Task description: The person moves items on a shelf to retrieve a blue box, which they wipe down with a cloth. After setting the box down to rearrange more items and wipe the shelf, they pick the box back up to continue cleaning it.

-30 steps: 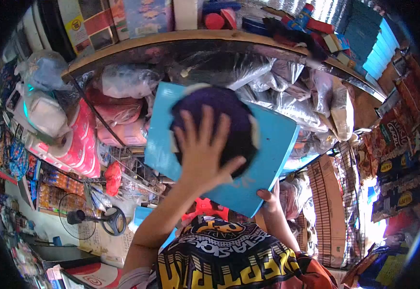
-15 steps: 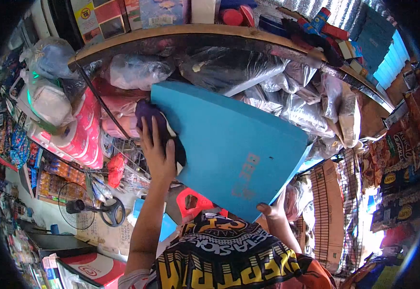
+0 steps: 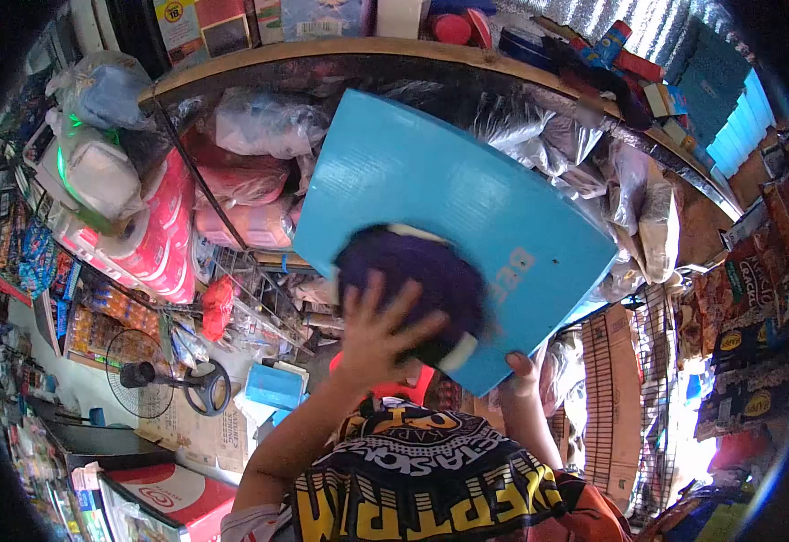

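Observation:
A large light-blue cardboard box with faded lettering is held tilted in front of me. My left hand lies on a dark purple cloth with pale edges and presses it against the box's lower face, fingers spread over it. The cloth and fingers are somewhat blurred. At the box's lower right corner, my right hand grips the edge; its thumb shows on the front, and the other fingers are hidden behind the box.
Behind the box, a wooden-edged shelf holds several plastic-wrapped bundles. Pink-wrapped rolls stand at left, above a fan. A red plastic stool is partly hidden below. Wire racks and hanging snack packs line the right.
My left hand has moved the cloth from the box's left edge rightward and down onto its face. The box has shifted slightly up and right; my right hand keeps its corner.

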The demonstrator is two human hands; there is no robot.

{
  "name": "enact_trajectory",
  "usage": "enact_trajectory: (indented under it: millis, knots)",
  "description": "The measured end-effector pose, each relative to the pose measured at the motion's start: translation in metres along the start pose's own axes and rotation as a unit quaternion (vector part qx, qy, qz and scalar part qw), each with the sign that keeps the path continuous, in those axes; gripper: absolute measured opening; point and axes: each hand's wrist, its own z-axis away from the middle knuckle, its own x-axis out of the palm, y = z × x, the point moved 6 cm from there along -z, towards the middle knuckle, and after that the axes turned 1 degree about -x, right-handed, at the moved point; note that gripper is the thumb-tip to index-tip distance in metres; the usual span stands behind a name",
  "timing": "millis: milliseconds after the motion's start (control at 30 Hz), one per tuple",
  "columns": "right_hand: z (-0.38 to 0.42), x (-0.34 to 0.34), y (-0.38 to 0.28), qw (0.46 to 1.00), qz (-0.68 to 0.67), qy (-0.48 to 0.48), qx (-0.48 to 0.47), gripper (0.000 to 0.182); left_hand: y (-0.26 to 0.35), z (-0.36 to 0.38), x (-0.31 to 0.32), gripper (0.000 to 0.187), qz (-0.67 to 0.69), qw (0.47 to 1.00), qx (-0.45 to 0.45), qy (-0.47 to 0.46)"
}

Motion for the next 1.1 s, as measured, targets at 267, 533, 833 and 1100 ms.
enact_trajectory:
  millis: [267,533,833,1100]
  knots:
    - [0.009,0.003,-0.012,0.999,0.029,-0.023,0.025,0.078,-0.109,-0.005,-0.056,0.052,0.003,0.92,-0.273,0.279]
    - [0.007,0.037,-0.004,0.979,0.171,-0.1,-0.043,0.099,0.024,-0.094,-0.052,0.05,0.079,0.991,0.003,0.107]
    - [0.021,0.012,-0.02,0.956,0.253,-0.108,-0.102,0.1,-0.022,-0.098,-0.069,0.053,0.026,0.983,0.024,0.179]
    - [0.016,0.017,-0.024,0.991,0.125,-0.042,0.017,0.096,-0.113,-0.074,-0.075,0.048,0.047,0.952,-0.144,0.265]
